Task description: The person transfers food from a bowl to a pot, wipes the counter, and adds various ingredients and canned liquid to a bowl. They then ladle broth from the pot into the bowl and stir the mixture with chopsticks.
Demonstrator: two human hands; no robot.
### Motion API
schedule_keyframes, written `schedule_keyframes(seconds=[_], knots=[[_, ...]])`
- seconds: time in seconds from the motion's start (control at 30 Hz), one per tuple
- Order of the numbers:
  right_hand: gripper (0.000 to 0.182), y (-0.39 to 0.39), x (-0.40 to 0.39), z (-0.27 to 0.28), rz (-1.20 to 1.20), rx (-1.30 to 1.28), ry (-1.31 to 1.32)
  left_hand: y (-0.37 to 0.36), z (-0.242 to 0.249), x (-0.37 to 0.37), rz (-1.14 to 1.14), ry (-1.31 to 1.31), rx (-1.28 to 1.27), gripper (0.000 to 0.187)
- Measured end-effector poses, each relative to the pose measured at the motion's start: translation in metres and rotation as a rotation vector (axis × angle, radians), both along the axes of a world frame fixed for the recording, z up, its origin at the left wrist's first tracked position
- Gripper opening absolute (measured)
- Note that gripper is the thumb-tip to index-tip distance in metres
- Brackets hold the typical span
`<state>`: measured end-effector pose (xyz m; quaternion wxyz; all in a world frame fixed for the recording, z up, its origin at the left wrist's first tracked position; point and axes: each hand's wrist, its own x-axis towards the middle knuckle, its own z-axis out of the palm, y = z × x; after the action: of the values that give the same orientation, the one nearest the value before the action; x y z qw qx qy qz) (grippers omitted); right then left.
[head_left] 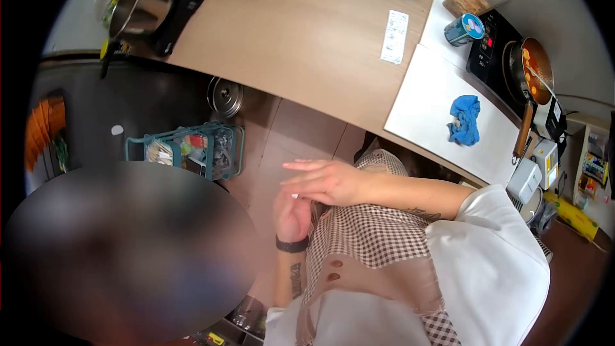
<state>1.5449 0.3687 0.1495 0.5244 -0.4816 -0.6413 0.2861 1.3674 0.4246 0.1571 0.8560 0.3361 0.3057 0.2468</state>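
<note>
My right hand reaches across from the right in front of my apron, its fingers stretched out to the left. Just below it is my left hand, raised, with a black band round the wrist. The two hands overlap and seem to touch. Most of the left fingers are hidden behind the right hand. A tiny white spot shows between the hands, too small to name. Nothing else is visible in the right hand. The checkered apron hangs behind both hands.
A wooden table carries a steel pot and a receipt. On the white top are a blue cloth, a can and a frying pan with food. A teal cart stands below; a blurred patch covers the lower left.
</note>
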Motion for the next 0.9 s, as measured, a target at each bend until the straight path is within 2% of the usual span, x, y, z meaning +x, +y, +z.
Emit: schedule_keyframes(seconds=[0.1,0.17,0.2,0.23,0.27,0.3,0.4,0.47,0.57,0.63,0.67,0.73,0.77,0.8,0.83,0.87,0.9], knots=[[0.032,0.034,-0.08,0.009,0.129,-0.024,0.038,0.017,0.004,-0.083,0.098,0.026,0.094,0.039],[0.035,0.057,-0.13,0.018,0.284,-0.229,0.152,0.03,-0.007,-0.158,0.161,0.075,0.21,0.028],[0.037,0.068,-0.161,0.025,0.411,-0.339,0.208,0.029,-0.005,-0.196,0.061,0.174,0.258,0.026],[0.04,0.079,-0.186,0.03,0.491,-0.401,0.119,0.031,-0.002,-0.232,0.0,0.287,0.307,0.024],[0.039,0.092,-0.214,0.036,0.543,-0.443,0.138,0.035,0.001,-0.268,-0.036,0.42,0.341,0.022],[0.038,0.103,-0.245,0.039,0.615,-0.498,0.164,0.04,0.003,-0.297,-0.016,0.405,0.381,0.022],[0.029,0.131,-0.343,0.031,0.6,-0.398,0.046,0.061,-0.003,-0.383,0.017,0.4,0.343,0.024],[0.026,0.156,-0.396,0.021,0.561,-0.331,0.03,0.082,-0.001,-0.429,0.127,0.194,0.155,0.025],[0.023,0.209,-0.46,0.003,0.643,-0.138,-0.051,0.111,-0.02,-0.486,0.235,0.09,0.016,0.023],[0.021,0.25,-0.513,0.001,0.762,-0.376,-0.001,0.13,-0.049,-0.532,0.338,-0.034,-0.066,0.021],[0.019,0.271,-0.54,-0.003,0.823,-0.5,0.029,0.137,-0.068,-0.557,0.412,-0.022,-0.107,0.021],[0.027,0.32,-0.596,-0.027,0.945,-0.445,-0.063,0.158,-0.078,-0.611,0.569,0.001,-0.178,0.02],[0.031,0.345,-0.623,-0.029,0.992,-0.423,-0.151,0.164,-0.091,-0.64,0.652,0.1,-0.205,0.019],[0.035,0.363,-0.647,-0.029,1.029,-0.41,-0.236,0.17,-0.083,-0.665,0.78,0.285,-0.221,0.02],[0.039,0.381,-0.668,-0.027,1.036,-0.284,-0.277,0.166,-0.108,-0.697,0.856,0.317,-0.188,0.023],[0.035,0.404,-0.69,-0.018,1.071,-0.294,-0.222,0.166,-0.118,-0.718,1.028,0.443,-0.188,0.026],[0.031,0.42,-0.708,0.0,1.112,-0.319,-0.175,0.162,-0.127,-0.745,1.073,0.466,-0.248,0.024]])
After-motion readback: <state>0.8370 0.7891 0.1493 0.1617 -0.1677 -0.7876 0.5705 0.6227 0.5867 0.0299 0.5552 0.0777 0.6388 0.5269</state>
